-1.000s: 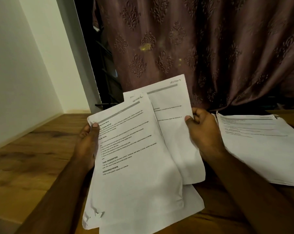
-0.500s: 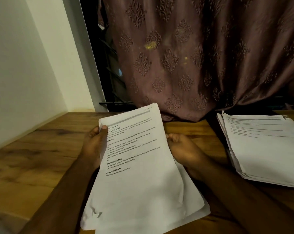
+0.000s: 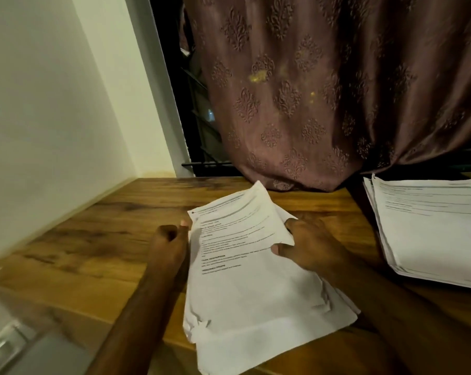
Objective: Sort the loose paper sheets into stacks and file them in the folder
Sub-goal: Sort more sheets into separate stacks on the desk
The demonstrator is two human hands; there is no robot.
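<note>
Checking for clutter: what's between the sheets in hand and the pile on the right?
In the head view, only the right hand and bare wooden table separate the held sheets from the pile.

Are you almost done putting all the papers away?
Not yet. One stack of sheets already lies sorted on the wooden table, off to the right. The left hand and right hand both hold a second bundle of papers by its edges, so sorting is in progress. No folder is in view, so filing remains.
</note>
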